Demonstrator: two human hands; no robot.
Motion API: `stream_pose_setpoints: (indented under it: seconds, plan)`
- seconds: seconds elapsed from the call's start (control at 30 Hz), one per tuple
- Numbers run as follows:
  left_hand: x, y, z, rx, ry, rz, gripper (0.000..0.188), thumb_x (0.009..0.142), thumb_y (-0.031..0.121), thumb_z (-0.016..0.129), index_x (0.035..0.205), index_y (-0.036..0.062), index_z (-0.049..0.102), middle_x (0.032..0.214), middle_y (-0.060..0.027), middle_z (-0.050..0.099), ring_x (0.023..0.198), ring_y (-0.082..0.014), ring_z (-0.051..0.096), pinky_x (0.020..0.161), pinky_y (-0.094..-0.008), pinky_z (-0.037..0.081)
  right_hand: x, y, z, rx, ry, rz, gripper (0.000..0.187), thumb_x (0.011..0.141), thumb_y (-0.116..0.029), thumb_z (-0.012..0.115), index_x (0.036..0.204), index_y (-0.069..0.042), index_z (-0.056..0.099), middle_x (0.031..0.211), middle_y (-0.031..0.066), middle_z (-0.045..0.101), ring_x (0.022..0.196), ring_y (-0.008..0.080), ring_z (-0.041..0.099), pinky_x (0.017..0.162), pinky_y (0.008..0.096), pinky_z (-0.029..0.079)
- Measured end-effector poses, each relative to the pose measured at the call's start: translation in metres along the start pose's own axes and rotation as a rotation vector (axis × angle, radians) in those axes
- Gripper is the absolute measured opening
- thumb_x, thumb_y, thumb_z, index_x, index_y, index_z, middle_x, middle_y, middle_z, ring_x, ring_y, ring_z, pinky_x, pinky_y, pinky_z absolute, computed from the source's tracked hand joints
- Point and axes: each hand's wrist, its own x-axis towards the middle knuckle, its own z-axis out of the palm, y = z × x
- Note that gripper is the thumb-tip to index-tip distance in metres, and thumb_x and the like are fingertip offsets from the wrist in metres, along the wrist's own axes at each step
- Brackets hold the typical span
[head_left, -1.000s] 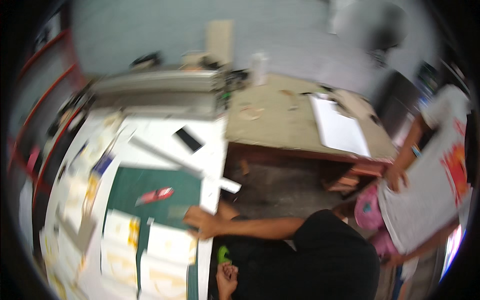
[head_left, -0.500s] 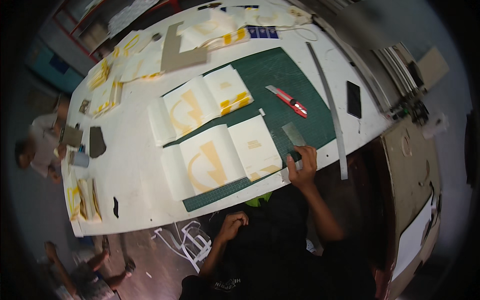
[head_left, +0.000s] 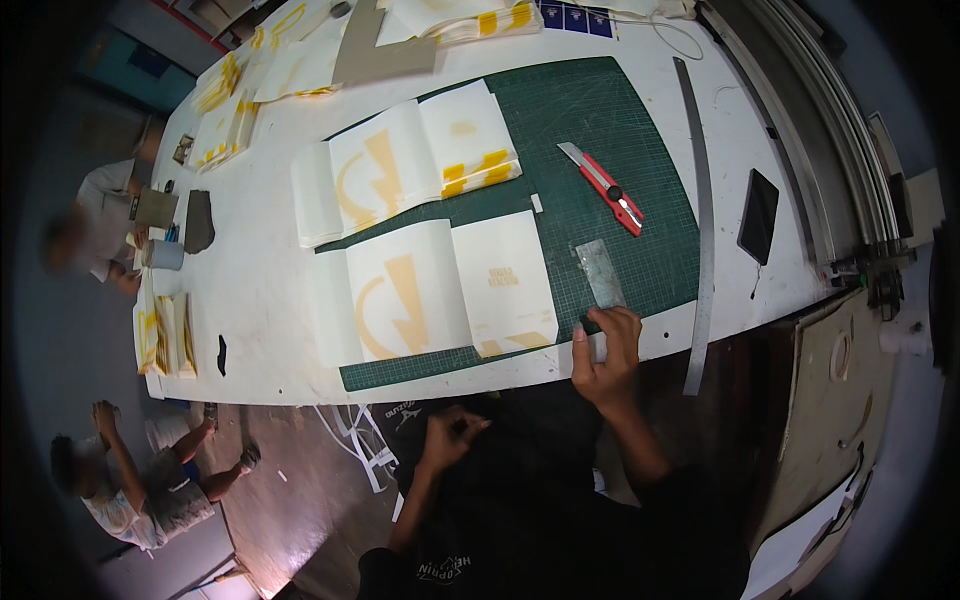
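Note:
My right hand [head_left: 607,362] is at the table's near edge, thumb and fingers closed around the near end of a short, flat metal ruler [head_left: 598,268]. The ruler's far part lies on the green cutting mat [head_left: 640,140]. My left hand [head_left: 450,438] hovers in front of my body below the table edge, fingers curled, with nothing visible in them. Left of the ruler lies an unfolded white printed sheet [head_left: 410,290] with a pale yellow design. Beyond it rests a similar stack of folded sheets [head_left: 385,175]. A red box cutter [head_left: 605,190] lies on the mat, blade out.
A long steel ruler [head_left: 699,220] and a black phone [head_left: 758,218] lie to the right. Grey board [head_left: 385,62] and yellow-printed stacks [head_left: 225,125] sit at the back left. White paper strips [head_left: 365,445] hang below the table edge. Two other people are at the left.
The whole view has shifted, with the mat and sheets now higher in the picture. My right hand stays at the short ruler's near end; the left hand's fingers have moved slightly.

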Motion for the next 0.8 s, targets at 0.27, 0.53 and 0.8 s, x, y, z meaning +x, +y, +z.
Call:
stream_pose_setpoints:
  seconds: [0.27,0.53,0.8]
  plan:
    - [0.010,0.001,0.010,0.099,0.052,0.035,0.015,0.092,0.012,0.081,0.088,-0.0012,0.075,0.086,-0.0156,0.074,0.080,-0.0252,0.073,0.075,-0.0359,0.056,0.002,0.000,-0.003,0.032,-0.031,0.001,0.034,0.083,-0.003,0.075,0.115,0.003,0.065,0.109,0.0204,0.066,0.103,0.0406,0.061,0.093,0.0505,0.048]
    - [0.014,-0.024,0.012,0.128,-0.127,0.110,0.020,0.102,0.017,0.066,0.100,-0.0026,0.069,0.095,-0.0208,0.074,0.092,-0.0349,0.074,0.083,-0.0394,0.056,0.002,-0.002,0.002,-0.040,0.044,-0.020,0.029,0.083,-0.002,0.075,0.111,0.004,0.069,0.104,0.0187,0.068,0.100,0.0378,0.062,0.091,0.0466,0.050]
    - [0.039,-0.029,-0.009,0.153,-0.335,0.156,0.016,0.104,0.012,0.059,0.105,-0.0028,0.065,0.095,-0.0205,0.072,0.090,-0.0356,0.074,0.082,-0.0414,0.056,0.004,-0.008,0.010,-0.156,0.160,-0.059,0.029,0.081,-0.005,0.079,0.108,0.004,0.070,0.101,0.0172,0.068,0.096,0.0351,0.063,0.090,0.0450,0.053]
